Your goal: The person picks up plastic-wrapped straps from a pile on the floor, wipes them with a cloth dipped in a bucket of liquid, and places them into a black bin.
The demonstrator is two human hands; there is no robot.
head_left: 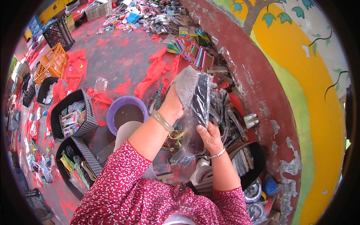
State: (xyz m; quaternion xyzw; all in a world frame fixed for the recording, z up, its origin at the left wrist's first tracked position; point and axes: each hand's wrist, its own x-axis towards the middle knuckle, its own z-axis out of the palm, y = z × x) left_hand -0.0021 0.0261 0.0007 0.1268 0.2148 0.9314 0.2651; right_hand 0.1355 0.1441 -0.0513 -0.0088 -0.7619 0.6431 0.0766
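Two bare hands of ours work out in front of our body, above a heap of dark wrapped goods [224,114] on the floor [112,48]. Our left hand [173,104] has a grey cloth [186,84] in its grasp, the fingers closed round it and partly covered by it. Just to its right, our right hand [210,138] grips a black packet [201,98] in clear, shiny film, near its lower end; we see the thumb laid along the front, while most of the other fingers are hidden. The packet stands nearly upright in the air, its upper part right beside the cloth; we cannot tell whether the two touch. A pale bangle [162,120] circles our left wrist and a white band [217,153] our right.

To the left of our left forearm we have a purple bucket [110,117] with dark contents. Further left stand two patterned baskets [90,117] full of small goods, and beyond them an orange crate [52,63]. On our right, a black bin [257,160] sits near the painted wall [313,123].
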